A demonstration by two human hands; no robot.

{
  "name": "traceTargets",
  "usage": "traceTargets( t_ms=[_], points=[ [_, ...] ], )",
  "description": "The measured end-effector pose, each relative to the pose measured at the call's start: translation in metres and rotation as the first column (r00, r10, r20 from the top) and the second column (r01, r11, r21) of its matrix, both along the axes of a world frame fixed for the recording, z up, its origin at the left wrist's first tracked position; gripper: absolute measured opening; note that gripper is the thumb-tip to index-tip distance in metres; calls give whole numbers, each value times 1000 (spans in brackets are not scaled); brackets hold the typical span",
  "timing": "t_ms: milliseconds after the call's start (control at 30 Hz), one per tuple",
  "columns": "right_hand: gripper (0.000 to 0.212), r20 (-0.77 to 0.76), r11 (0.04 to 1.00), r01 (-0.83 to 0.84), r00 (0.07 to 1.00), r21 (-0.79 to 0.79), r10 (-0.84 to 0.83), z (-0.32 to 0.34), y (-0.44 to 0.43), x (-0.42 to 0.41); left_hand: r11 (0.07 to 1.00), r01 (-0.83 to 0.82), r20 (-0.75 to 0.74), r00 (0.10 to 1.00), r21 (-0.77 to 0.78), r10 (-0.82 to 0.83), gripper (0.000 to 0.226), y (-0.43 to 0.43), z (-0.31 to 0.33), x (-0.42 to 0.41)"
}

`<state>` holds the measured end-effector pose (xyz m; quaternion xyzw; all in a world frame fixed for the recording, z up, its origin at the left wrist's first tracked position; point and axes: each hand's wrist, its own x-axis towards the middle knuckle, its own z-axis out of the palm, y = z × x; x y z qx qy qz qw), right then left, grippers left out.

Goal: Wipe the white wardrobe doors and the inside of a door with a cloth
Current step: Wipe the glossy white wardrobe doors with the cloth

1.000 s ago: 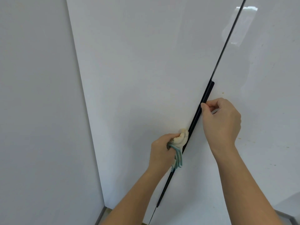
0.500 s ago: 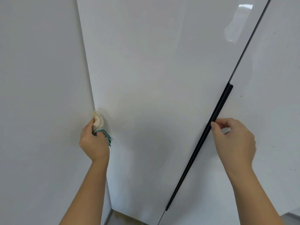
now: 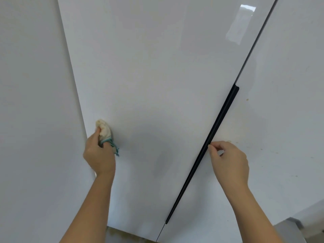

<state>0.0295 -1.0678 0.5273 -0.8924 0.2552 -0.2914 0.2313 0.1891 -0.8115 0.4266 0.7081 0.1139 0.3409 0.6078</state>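
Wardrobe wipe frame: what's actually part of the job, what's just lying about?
In the job: cloth, gripped by the left hand; left door, under the cloth; right door, speckled; black handle, pinched by the right hand.
Just there: white surface at left; floor strip below; grey object, bottom right, unclear.

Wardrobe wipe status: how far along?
Done: the left door looks spotless mid-panel. In hand: the left hand presses the cloth near that door's left edge; the right hand pinches the black handle. Left: the right door shows yellowish specks, and both doors look closed, so the inside is unwiped.
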Motion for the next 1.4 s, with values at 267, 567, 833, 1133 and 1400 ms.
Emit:
traceTargets(
  t_ms=[267, 567, 833, 1133, 1400],
  points=[
    [16, -22, 999, -42, 999, 19, 42, 3, -4, -2, 968, 247, -3, 969, 54, -247, 62, -93, -5, -74],
    [20, -14, 989, -140, 990, 47, 141, 1, -11, -5, 866, 456, 42, 880, 204, -473, 50, -163, -18, -125],
    [21, -55, 981, -184, 981, 69, 188, -1, -9, 0, 762, 617, -93, 785, 196, -612, 55, -162, -18, -125],
    [22, 19, 962, -229, 973, 147, 228, 21, -22, -4, 707, 701, -154, 691, -94, -706, 45, -170, 36, -125],
    [22, 178, 954, -260, 956, 147, 233, 52, -24, -3, 695, 718, 73, 691, 46, -719, 33, -166, 125, -119]
  ],
)
